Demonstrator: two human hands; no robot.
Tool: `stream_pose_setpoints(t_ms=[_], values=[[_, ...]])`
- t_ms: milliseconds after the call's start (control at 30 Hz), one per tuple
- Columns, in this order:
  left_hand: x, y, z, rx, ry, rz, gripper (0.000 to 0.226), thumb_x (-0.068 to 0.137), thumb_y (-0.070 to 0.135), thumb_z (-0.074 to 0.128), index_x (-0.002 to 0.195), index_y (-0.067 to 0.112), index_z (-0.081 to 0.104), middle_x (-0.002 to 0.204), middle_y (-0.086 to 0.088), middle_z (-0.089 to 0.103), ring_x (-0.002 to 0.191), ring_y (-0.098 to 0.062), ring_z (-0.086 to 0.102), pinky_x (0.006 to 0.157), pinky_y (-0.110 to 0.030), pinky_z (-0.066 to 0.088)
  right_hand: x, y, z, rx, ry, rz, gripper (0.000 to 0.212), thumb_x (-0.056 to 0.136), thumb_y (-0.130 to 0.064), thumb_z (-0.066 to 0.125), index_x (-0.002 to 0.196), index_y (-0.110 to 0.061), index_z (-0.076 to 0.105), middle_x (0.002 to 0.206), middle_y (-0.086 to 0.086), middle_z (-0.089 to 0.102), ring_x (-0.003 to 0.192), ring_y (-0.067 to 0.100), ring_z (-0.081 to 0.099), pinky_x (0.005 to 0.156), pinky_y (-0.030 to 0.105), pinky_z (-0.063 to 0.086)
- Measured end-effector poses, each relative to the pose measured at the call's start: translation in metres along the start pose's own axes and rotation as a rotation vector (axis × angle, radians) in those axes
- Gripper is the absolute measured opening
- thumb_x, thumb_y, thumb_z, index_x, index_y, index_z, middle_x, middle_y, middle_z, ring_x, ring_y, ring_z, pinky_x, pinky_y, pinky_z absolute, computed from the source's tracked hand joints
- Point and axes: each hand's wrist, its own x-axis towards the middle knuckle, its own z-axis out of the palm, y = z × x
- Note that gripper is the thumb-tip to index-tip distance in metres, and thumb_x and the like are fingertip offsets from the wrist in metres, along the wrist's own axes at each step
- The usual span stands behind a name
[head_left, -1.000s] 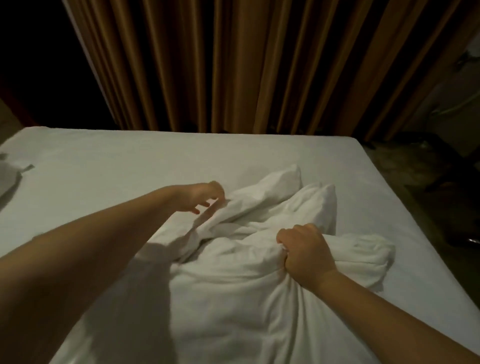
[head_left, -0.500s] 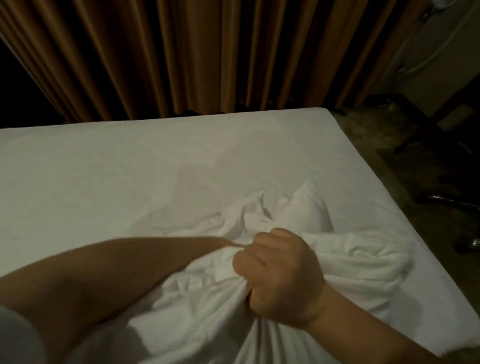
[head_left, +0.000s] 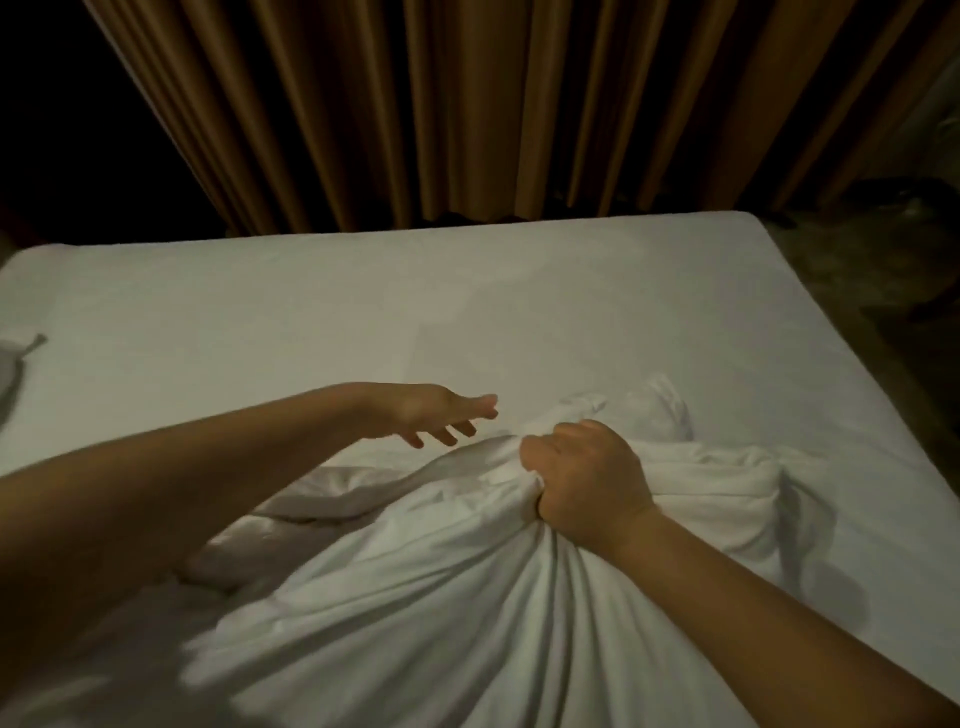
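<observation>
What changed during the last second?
The left hand, half a second ago buried in the crumpled white duvet beside the right hand, has come out to the left and is open, holding nothing. The right hand still grips the bunched duvet on the white-sheeted bed.

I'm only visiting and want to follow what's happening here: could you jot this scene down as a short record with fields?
Setting: dim room, white-sheeted flat mattress in front of brown pleated fabric curtains
Work in hand: crumpled white fabric duvet bunched on the mattress
Right hand: fist grips a gathered bunch of the duvet
Left hand: fingers straight, reaching over the duvet's far edge, holding nothing
Left edge: grey cloth corner, mostly out of view
</observation>
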Motion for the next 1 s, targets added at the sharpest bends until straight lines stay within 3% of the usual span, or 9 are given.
stream_pose_setpoints(t_ms=[100,233,333,400,500,600,767,933,1000], values=[[-0.053,-0.003,0.004,0.156,0.055,0.058,0.066,0.094,0.061,0.024,0.15,0.027,0.02,0.145,0.019,0.027,0.131,0.001,0.029,0.102,-0.005,0.021,0.018,0.009,0.024,-0.002,-0.078,0.021,0.017,0.057,-0.019,0.039,0.053,-0.016,0.055,0.044,0.001,0.049,0.041,0.023,0.048,0.047,0.027,0.033],[-0.057,-0.02,0.041,0.764,0.282,-0.115,0.094,0.081,0.078,0.033,0.148,0.034,-0.017,0.16,-0.001,-0.01,0.147,-0.024,-0.001,0.118,-0.046,0.006,0.055,0.02,0.058,-0.074,-0.389,0.083,0.011,0.053,-0.016,0.053,0.061,-0.016,0.06,0.051,0.002,0.057,0.049,0.021,0.056,0.052,0.022,0.032],[-0.005,-0.058,0.021,0.786,0.594,-0.135,0.083,0.087,0.073,0.019,0.151,0.029,-0.01,0.16,-0.009,-0.004,0.147,-0.029,0.002,0.115,-0.055,0.004,0.068,0.038,0.094,-0.049,-0.651,0.154,0.033,0.08,-0.018,0.034,0.099,-0.016,0.061,0.09,0.008,0.068,0.087,0.029,0.06,0.074,0.028,0.029],[0.03,-0.081,0.006,0.738,0.687,-0.109,0.085,0.082,0.073,0.0,0.152,0.026,0.001,0.16,-0.008,0.005,0.147,-0.025,0.007,0.115,-0.053,0.006,0.068,0.051,0.118,-0.014,-0.717,0.236,0.04,0.074,-0.022,0.025,0.098,-0.022,0.058,0.085,0.006,0.066,0.088,0.029,0.057,0.082,0.031,0.039],[0.08,-0.108,-0.008,0.696,0.675,-0.08,0.097,0.073,0.078,-0.012,0.152,0.026,0.008,0.16,-0.004,0.01,0.147,-0.021,0.009,0.115,-0.051,0.007,0.064,0.068,0.154,0.002,-0.745,0.345,0.023,0.075,-0.021,0.034,0.089,-0.027,0.052,0.075,-0.004,0.054,0.088,0.025,0.053,0.084,0.035,0.043],[0.127,-0.128,-0.021,0.636,0.641,-0.069,0.101,0.067,0.077,-0.018,0.152,0.029,0.007,0.16,-0.001,0.01,0.147,-0.019,0.008,0.116,-0.049,0.006,0.051,0.084,0.192,0.013,-0.617,0.311,0.041,0.08,-0.033,0.033,0.1,-0.024,0.067,0.093,-0.003,0.067,0.09,0.021,0.062,0.089,0.039,0.046],[0.196,-0.177,-0.023,0.556,0.509,-0.107,0.111,0.059,0.079,-0.031,0.152,0.03,0.006,0.16,-0.002,0.009,0.147,-0.02,0.008,0.116,-0.047,0.006,0.019,0.098,0.271,0.072,-0.756,0.342,0.051,0.087,-0.041,0.033,0.119,-0.021,0.067,0.121,0.001,0.067,0.115,0.02,0.061,0.111,0.038,0.027],[0.262,-0.231,-0.006,0.462,0.428,-0.15,0.083,0.089,0.072,0.007,0.141,0.019,0.045,0.14,-0.009,0.05,0.127,-0.026,0.051,0.099,-0.051,0.04,-0.021,0.102,0.342,0.148,-0.842,0.396,0.054,0.085,-0.037,0.037,0.129,-0.016,0.06,0.131,0.006,0.06,0.121,0.024,0.057,0.11,0.038,0.02],[0.285,-0.249,0.005,0.418,0.43,-0.129,0.078,0.091,0.07,0.011,0.139,0.02,0.045,0.138,-0.008,0.052,0.125,-0.025,0.052,0.102,-0.047,0.036,-0.035,0.103,0.363,0.177,-0.829,0.397,0.056,0.085,-0.036,0.038,0.132,-0.013,0.057,0.135,0.006,0.057,0.124,0.023,0.054,0.11,0.038,0.022]])
